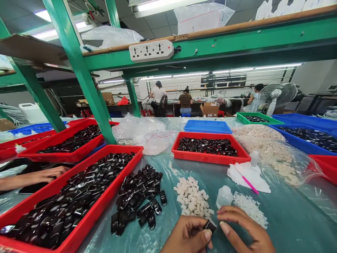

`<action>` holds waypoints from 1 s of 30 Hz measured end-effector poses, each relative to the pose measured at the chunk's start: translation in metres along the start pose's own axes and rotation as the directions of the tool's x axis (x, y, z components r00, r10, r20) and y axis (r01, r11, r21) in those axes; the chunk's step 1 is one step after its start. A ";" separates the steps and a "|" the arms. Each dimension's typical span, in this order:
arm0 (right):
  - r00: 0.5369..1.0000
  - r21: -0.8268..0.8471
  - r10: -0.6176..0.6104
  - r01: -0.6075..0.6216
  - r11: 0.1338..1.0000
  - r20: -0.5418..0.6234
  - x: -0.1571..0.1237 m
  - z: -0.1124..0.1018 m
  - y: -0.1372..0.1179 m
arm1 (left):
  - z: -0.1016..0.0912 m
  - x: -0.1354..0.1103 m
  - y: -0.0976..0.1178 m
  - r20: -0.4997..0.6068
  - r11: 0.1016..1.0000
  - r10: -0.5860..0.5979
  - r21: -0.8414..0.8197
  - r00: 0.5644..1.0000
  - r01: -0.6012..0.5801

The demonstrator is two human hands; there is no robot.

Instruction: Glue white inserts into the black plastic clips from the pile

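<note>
My left hand [191,235] pinches a small glossy black plastic casing [210,226] between thumb and fingers. Just right of it, my right hand [244,228] has its thumb and fingers apart, with nothing visible between them. Behind the hands lies a heap of cream-coloured small plastic pieces [192,196]. A translucent small bottle [224,197] stands beyond my right fingertips, beside a pile of tiny white translucent parts [250,207]. To the left, loose black casings [142,193] are heaped on the green table cover [168,225].
A long red tray [105,207] of black pieces borders the left; another person's hand [50,174] is beyond it. Farther back are a red tray [210,160], a blue tray [207,126] and a pink-handled tool [250,184] on white tissue. A green shelf beam [237,45] crosses overhead.
</note>
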State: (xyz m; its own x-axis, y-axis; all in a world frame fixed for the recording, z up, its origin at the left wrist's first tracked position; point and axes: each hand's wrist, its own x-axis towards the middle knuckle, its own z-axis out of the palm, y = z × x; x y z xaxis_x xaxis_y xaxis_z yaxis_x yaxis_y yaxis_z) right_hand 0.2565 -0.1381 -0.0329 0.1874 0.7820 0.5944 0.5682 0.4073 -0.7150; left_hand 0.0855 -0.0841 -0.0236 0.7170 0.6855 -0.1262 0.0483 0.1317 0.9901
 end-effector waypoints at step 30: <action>0.989 -0.569 -0.065 0.129 0.812 0.131 0.025 -0.042 0.028 | -0.002 -0.004 -0.003 -0.055 0.996 0.015 -0.082 0.998 -0.020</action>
State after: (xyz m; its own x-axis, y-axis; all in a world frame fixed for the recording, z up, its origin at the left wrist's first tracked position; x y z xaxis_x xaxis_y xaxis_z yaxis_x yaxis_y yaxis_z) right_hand 0.3110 -0.1267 -0.0228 0.0435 0.8090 0.5862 0.9415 0.1631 -0.2950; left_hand 0.0815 -0.0859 -0.0258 0.6782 0.7260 -0.1143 -0.0227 0.1761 0.9841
